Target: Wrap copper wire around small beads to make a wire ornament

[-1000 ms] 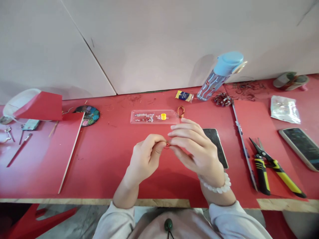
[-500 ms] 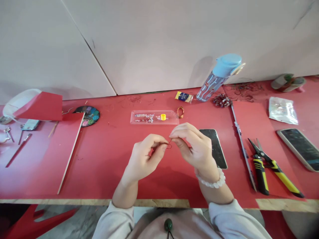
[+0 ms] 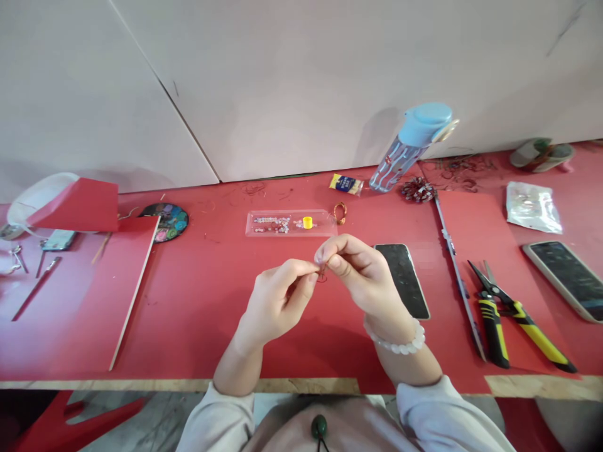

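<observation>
Both hands meet above the middle of the red table, pinching a tiny piece of thin reddish-brown wire between them. The wire is bent into a small loop or curl, so fine and dark that it almost blends with the red surface below; its exact shape is too small to tell. The left hand has thumb and forefinger closed on one side of it, the other fingers curled in. The right hand, with a white bead bracelet at its wrist, nips the other side with its fingertips pressed together. Just beyond the hands lies a clear tray of small beads with a yellow ring, and a coil of copper wire beside it. A dark phone lies just right of the right hand; yellow-handled cutters lie further right.
</observation>
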`<state>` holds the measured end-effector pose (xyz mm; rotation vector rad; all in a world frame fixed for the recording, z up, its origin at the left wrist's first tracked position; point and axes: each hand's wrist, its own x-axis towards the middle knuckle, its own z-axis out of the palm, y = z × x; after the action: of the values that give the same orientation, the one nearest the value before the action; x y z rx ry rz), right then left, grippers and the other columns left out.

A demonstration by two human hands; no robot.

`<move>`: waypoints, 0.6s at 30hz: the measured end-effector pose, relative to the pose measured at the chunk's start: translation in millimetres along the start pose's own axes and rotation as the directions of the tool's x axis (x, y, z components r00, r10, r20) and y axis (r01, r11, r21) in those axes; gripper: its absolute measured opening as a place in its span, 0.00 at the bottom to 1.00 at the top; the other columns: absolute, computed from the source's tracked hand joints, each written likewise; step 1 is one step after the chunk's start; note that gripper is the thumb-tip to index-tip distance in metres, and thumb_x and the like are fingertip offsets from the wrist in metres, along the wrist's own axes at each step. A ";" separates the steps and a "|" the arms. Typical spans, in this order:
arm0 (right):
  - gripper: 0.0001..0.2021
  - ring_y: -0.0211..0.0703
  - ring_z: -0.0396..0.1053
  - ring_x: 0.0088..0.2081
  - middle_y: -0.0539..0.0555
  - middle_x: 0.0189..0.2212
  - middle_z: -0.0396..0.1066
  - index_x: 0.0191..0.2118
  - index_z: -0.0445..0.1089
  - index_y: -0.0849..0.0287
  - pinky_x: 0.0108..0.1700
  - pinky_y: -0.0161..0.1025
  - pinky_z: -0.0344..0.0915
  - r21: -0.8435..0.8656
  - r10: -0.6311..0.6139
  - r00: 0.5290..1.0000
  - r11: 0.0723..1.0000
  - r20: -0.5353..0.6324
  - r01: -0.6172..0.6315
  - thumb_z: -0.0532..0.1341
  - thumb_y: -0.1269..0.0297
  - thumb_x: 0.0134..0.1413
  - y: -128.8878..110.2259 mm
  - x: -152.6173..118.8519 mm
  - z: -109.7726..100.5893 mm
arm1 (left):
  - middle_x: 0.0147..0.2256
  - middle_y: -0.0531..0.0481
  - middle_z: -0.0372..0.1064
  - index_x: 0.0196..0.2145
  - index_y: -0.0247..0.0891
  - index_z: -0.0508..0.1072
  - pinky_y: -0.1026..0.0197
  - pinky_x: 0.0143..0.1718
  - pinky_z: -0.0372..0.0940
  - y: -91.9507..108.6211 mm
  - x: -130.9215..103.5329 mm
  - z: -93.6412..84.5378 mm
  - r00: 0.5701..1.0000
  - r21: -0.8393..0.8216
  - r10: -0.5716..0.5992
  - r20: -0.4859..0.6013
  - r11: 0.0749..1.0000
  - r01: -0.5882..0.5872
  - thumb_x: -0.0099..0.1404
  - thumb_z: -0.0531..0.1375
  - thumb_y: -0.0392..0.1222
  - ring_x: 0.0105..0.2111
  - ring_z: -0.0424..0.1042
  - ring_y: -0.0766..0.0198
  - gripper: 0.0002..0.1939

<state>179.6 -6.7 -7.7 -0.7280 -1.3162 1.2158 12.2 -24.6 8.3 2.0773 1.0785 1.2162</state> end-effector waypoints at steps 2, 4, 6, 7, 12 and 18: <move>0.11 0.36 0.72 0.29 0.48 0.28 0.70 0.35 0.69 0.57 0.33 0.35 0.74 0.046 0.017 1.000 0.999 0.012 -0.018 0.63 0.56 0.66 1.1 -0.3 -0.2 | 0.26 0.56 0.76 0.39 0.39 0.73 0.73 0.25 0.66 -0.8 0.4 0.0 1.000 0.024 0.031 -0.003 0.999 -0.031 0.71 0.58 0.32 0.19 0.69 0.73 0.05; 0.11 0.36 0.72 0.29 0.48 0.28 0.70 0.36 0.69 0.56 0.34 0.36 0.75 0.071 0.041 0.999 0.997 0.016 -0.042 0.64 0.55 0.65 2.5 -0.9 0.2 | 0.28 0.55 0.78 0.39 0.39 0.74 0.73 0.27 0.67 -1.4 0.6 0.2 0.998 0.061 0.058 -0.014 0.996 -0.057 0.71 0.59 0.31 0.21 0.72 0.73 0.06; 0.11 0.36 0.72 0.30 0.48 0.27 0.70 0.36 0.69 0.56 0.35 0.36 0.75 0.097 0.068 0.998 0.993 0.014 -0.069 0.64 0.55 0.65 4.7 -1.1 1.0 | 0.30 0.53 0.80 0.40 0.39 0.75 0.73 0.30 0.69 -2.0 0.6 0.8 0.996 0.108 0.084 -0.037 0.991 -0.079 0.70 0.59 0.31 0.24 0.75 0.72 0.06; 0.12 0.36 0.72 0.30 0.48 0.27 0.71 0.35 0.70 0.57 0.36 0.37 0.75 0.116 0.080 0.997 0.990 0.014 -0.082 0.64 0.54 0.65 6.0 -0.8 1.4 | 0.30 0.53 0.80 0.40 0.39 0.75 0.72 0.31 0.70 -2.3 0.4 1.4 0.994 0.132 0.098 -0.053 0.987 -0.090 0.70 0.59 0.30 0.25 0.76 0.71 0.06; 0.13 0.36 0.72 0.27 0.48 0.26 0.73 0.34 0.72 0.57 0.33 0.36 0.76 0.221 0.143 0.989 0.964 0.032 -0.146 0.67 0.53 0.61 8.5 2.3 2.6 | 0.30 0.52 0.81 0.41 0.39 0.75 0.72 0.32 0.71 -4.4 -0.1 4.4 0.977 0.219 0.172 -0.123 0.965 -0.142 0.70 0.59 0.31 0.27 0.78 0.70 0.06; 0.03 0.38 0.78 0.32 0.50 0.29 0.80 0.35 0.78 0.55 0.37 0.34 0.76 -0.224 -0.041 0.990 0.975 -0.136 0.009 0.66 0.70 0.60 -8.8 -3.7 1.2 | 0.28 0.54 0.79 0.39 0.39 0.75 0.73 0.28 0.69 -6.3 -0.3 6.1 0.974 0.281 0.167 -0.154 0.952 -0.119 0.70 0.60 0.33 0.23 0.75 0.72 0.04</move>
<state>181.2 -12.8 -0.4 -0.9371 -1.3528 0.9872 15.1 -21.5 0.6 2.3230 1.2524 1.4131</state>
